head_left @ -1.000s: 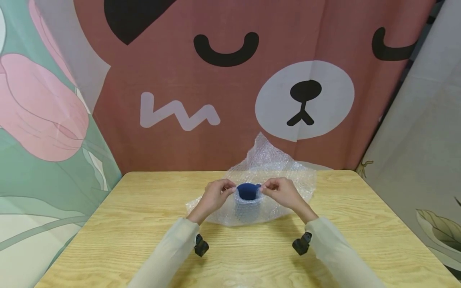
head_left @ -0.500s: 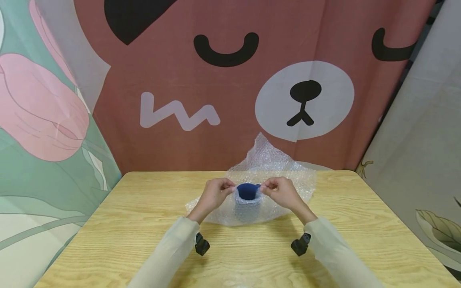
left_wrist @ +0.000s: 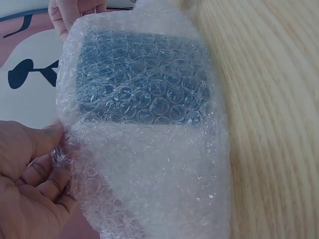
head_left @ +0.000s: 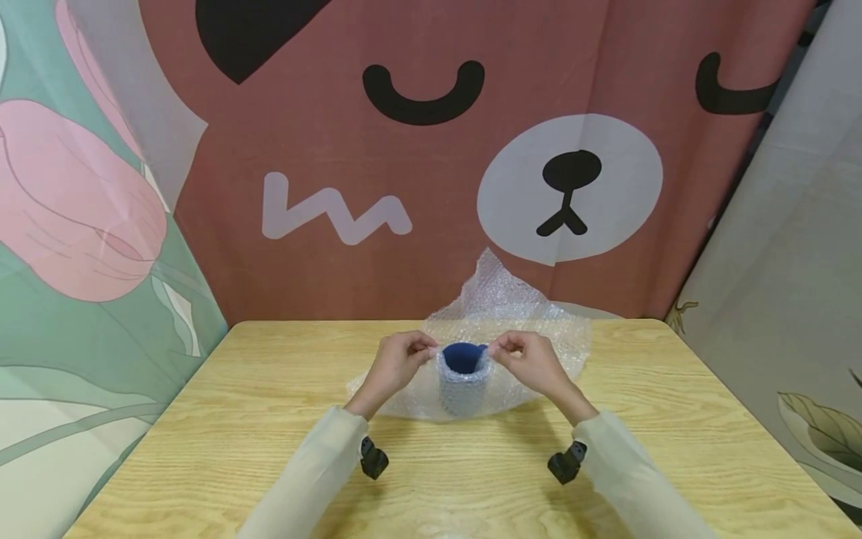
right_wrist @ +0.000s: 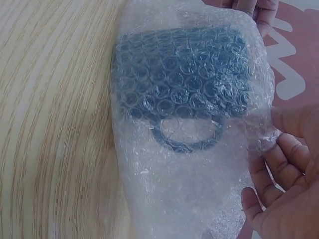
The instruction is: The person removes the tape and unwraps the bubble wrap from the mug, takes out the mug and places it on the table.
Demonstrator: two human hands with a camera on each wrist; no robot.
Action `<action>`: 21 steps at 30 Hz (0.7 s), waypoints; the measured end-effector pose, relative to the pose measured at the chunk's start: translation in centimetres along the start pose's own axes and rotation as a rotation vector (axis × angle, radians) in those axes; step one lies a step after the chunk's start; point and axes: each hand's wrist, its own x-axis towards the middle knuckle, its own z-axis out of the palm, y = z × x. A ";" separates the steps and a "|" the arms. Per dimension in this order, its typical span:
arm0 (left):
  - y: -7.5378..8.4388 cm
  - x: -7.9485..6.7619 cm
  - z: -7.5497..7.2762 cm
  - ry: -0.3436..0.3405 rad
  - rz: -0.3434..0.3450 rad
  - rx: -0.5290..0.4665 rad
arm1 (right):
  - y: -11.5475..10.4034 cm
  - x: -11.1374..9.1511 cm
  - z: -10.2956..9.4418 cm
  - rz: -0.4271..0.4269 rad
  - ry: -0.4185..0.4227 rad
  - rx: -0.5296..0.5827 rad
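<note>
A blue mug [head_left: 462, 358] stands upright on the table, bubble wrap [head_left: 512, 314] drawn up across its near side and spread out behind it. My left hand [head_left: 396, 364] pinches the wrap's edge just left of the mug's rim. On the other side, my right hand [head_left: 533, 362] pinches the edge near the rim's right. Through the clear bubbles in the right wrist view, the mug [right_wrist: 182, 72] shows its handle. The left wrist view has thumb and fingers closed on the film [left_wrist: 144, 174], with the mug's body [left_wrist: 144, 79] behind it.
The wooden table [head_left: 269, 419] carries the mug and wrap. A printed curtain [head_left: 323, 150] hangs right behind its back edge, where one wrap corner rises against it. More curtains hang at left and right. Each wrist wears a small black camera [head_left: 373, 458].
My left hand has shifted slightly left and up, and the wrap's near edge sits closer against the mug. The right hand has barely moved.
</note>
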 end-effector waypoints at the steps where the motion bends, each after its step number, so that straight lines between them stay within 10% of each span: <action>1: 0.0 -0.1 -0.1 0.004 0.000 -0.005 | 0.0 -0.1 -0.1 -0.010 0.002 -0.001; 21: 0.0 -1.4 -2.0 0.014 0.065 -0.062 | 0.8 -1.2 -1.4 -0.065 -0.002 0.042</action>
